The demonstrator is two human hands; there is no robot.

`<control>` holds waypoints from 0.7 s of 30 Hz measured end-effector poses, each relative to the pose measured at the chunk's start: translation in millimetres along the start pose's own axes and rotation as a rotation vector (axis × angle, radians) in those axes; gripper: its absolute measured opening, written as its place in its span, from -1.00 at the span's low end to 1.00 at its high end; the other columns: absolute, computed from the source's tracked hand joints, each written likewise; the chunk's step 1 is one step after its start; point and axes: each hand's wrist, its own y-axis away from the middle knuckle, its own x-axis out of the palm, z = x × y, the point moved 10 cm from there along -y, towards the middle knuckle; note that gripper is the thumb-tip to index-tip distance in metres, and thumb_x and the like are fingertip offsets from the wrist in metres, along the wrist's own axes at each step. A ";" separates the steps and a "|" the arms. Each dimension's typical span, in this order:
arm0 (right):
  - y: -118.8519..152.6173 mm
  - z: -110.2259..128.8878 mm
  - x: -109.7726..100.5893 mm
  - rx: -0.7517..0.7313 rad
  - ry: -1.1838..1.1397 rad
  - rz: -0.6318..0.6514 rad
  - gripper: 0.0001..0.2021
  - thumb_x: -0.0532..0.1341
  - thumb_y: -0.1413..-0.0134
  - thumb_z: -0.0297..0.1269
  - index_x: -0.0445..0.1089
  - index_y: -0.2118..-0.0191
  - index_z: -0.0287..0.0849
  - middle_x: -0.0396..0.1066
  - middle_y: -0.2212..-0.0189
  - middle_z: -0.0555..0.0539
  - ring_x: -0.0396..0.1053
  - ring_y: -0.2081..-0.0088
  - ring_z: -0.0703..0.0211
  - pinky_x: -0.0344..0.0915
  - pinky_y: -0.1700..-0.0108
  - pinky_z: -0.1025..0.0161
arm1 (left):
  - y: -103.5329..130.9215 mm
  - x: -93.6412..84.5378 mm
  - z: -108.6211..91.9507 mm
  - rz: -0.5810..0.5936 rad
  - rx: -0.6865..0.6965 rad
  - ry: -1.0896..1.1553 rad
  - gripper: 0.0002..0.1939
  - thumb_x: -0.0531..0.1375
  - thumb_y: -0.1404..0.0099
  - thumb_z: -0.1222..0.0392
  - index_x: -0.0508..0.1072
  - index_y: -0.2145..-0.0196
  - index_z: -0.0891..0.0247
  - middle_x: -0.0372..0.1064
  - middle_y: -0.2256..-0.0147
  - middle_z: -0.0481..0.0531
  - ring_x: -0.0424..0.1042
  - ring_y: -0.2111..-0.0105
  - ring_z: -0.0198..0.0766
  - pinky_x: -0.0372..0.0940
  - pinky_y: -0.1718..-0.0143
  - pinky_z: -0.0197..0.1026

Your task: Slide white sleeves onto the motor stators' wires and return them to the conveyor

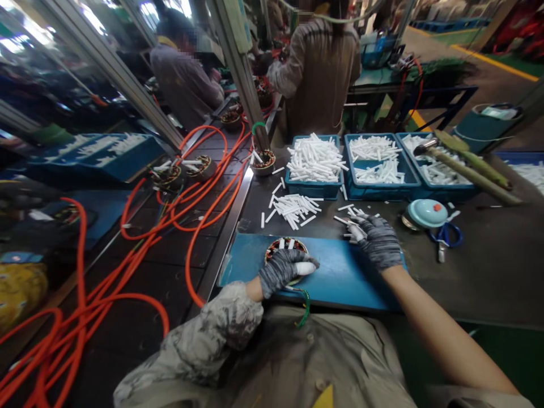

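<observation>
A round wound motor stator (303,247) with copper-coloured windings rests on the blue mat (340,266). White strips stand up from its far side. My left hand (283,271), in a grey striped glove with white fingertips, curls over the near part of the stator and hides much of it. Green-sleeved leads (305,309) hang from it over the mat's near edge. To the right, my gloved right hand (378,241) has its fingers bunched at a few loose white strips (340,220) by the mat's far edge. Its fingertips partly hide what they grip.
A loose heap of strips (295,209) lies beyond the mat. Blue bins (314,190) of strips line the back. At right are a round light-blue-lidded container (427,213), blue-handled scissors (446,235) and a mallet (467,170). Orange cables (191,226) and more stators (199,168) occupy the left; co-workers (317,73) are beyond.
</observation>
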 end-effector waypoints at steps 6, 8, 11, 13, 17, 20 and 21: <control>5.4 12.4 -13.8 -0.022 -0.248 -0.133 -0.68 0.18 -0.23 -0.09 0.58 0.15 -0.20 0.59 0.16 -0.25 0.51 0.10 -0.15 0.40 -0.02 -0.09 | -10.1 19.8 -14.7 -0.162 0.088 -0.494 -0.81 0.28 -0.32 0.08 0.66 0.17 0.10 0.63 0.16 -0.05 0.55 0.06 -0.10 0.34 -0.16 0.00; 2.3 16.6 -12.2 0.008 -0.310 -0.108 -0.70 0.21 -0.19 -0.07 0.57 0.22 -0.19 0.59 0.26 -0.23 0.52 0.18 -0.13 0.43 0.05 -0.07 | -8.8 25.5 -23.5 -0.211 0.153 -0.643 -0.77 0.23 -0.37 0.11 0.63 0.09 0.13 0.62 0.12 0.00 0.56 0.07 -0.08 0.36 -0.15 0.03; 4.6 29.5 -16.1 0.003 -0.457 -0.054 -0.70 0.20 -0.20 -0.09 0.54 0.09 -0.13 0.59 0.23 -0.14 0.53 0.20 -0.02 0.45 0.06 0.01 | 5.9 19.8 -40.9 -0.238 0.329 -0.661 -0.58 0.25 -0.36 0.13 0.48 -0.16 0.19 0.55 -0.03 0.08 0.50 -0.06 -0.04 0.32 -0.21 0.06; 13.6 38.5 -20.5 -0.003 -0.606 0.002 -0.70 0.20 -0.21 -0.11 0.53 0.04 -0.08 0.60 0.17 -0.11 0.53 0.14 0.03 0.43 0.00 0.04 | 25.8 1.1 -51.5 -0.268 0.466 -0.578 -0.39 0.29 -0.31 0.11 0.32 -0.28 0.22 0.40 -0.19 0.14 0.40 -0.18 -0.03 0.31 -0.24 0.03; 46.2 46.0 -12.7 0.145 -0.968 0.194 -0.74 0.23 -0.18 -0.08 0.54 0.15 -0.10 0.61 0.28 -0.08 0.55 0.26 0.08 0.48 0.15 0.13 | 68.8 -50.8 -46.7 -0.478 0.528 -0.591 -0.52 0.24 -0.34 0.16 0.37 -0.19 0.19 0.37 -0.16 0.16 0.44 -0.11 -0.11 0.40 -0.13 -0.06; 67.0 53.6 -3.4 0.244 -1.074 0.277 -0.71 0.27 -0.14 -0.04 0.55 0.17 -0.13 0.61 0.34 -0.09 0.55 0.31 0.09 0.49 0.22 0.17 | 87.0 -57.9 -33.1 -0.539 0.518 -0.763 -0.53 0.29 -0.29 0.10 0.42 -0.13 0.22 0.43 -0.01 0.16 0.49 0.01 -0.08 0.43 -0.06 -0.03; 69.9 56.3 -2.4 0.254 -1.072 0.274 -0.71 0.28 -0.13 -0.04 0.56 0.17 -0.13 0.61 0.33 -0.10 0.55 0.30 0.08 0.49 0.21 0.17 | 89.3 -53.6 -29.6 -0.525 0.532 -0.815 -0.50 0.31 -0.27 0.07 0.42 -0.13 0.23 0.44 0.01 0.16 0.48 0.01 -0.05 0.42 -0.06 0.00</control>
